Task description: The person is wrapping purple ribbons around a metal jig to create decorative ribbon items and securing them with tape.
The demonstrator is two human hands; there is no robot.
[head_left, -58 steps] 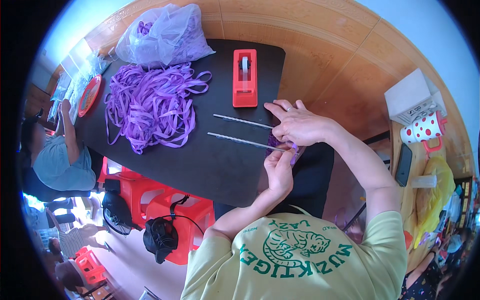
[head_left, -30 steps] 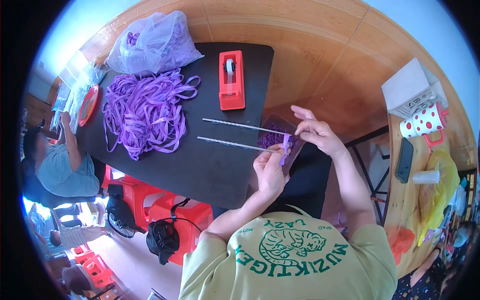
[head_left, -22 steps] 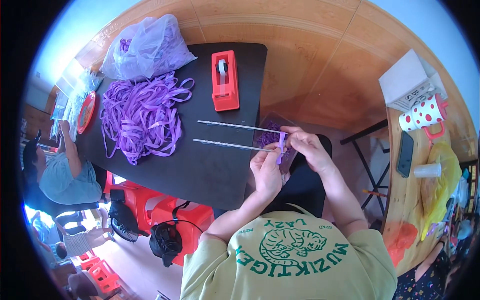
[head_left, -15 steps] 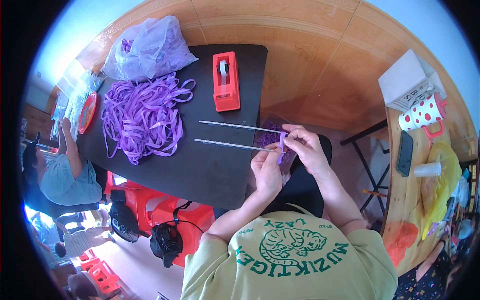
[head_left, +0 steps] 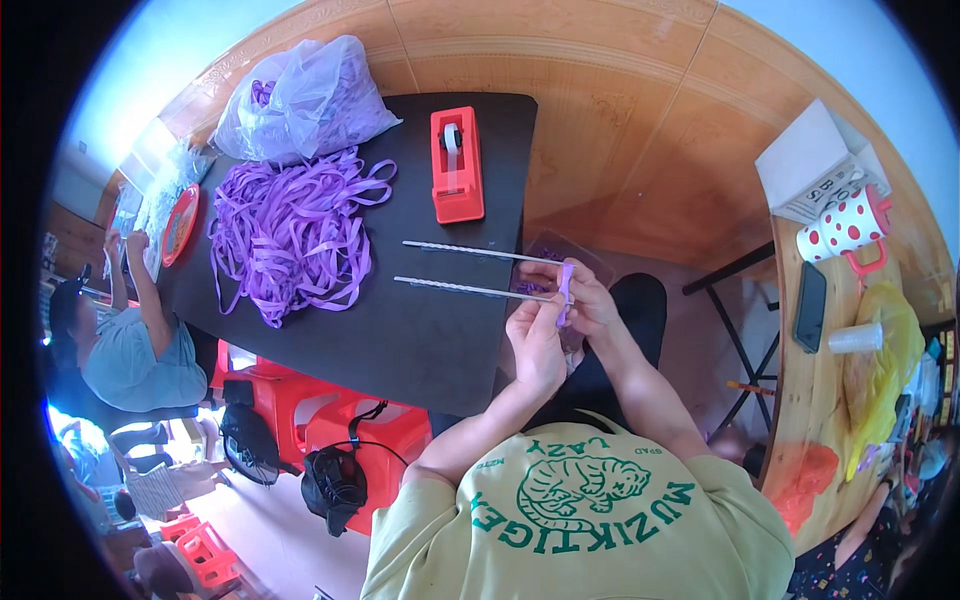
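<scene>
Two thin metal rods, a far rod (head_left: 460,248) and a near rod (head_left: 468,287), lie side by side on the dark table and stick out past its right edge. A short purple ribbon (head_left: 566,290) spans their outer ends. My left hand (head_left: 537,345) pinches the ribbon close to the near rod's end. On the other side, my right hand (head_left: 592,298) has its fingers closed at the ribbon, partly behind it. Beneath my hands, a clear plastic bin (head_left: 590,258) with purple pieces is mostly hidden.
A heap of purple ribbon (head_left: 290,235) lies left on the table (head_left: 430,350), below a stuffed plastic bag (head_left: 305,100). A red tape dispenser (head_left: 458,190) stands behind the rods. The wooden table (head_left: 800,420) at right holds a dotted cup (head_left: 845,225) and phone (head_left: 810,308). Another person (head_left: 145,350) sits left.
My right hand has shifted left and down, closer to my left hand. The ribbon looks more bunched between my fingers. My left hand and the rods have hardly moved.
</scene>
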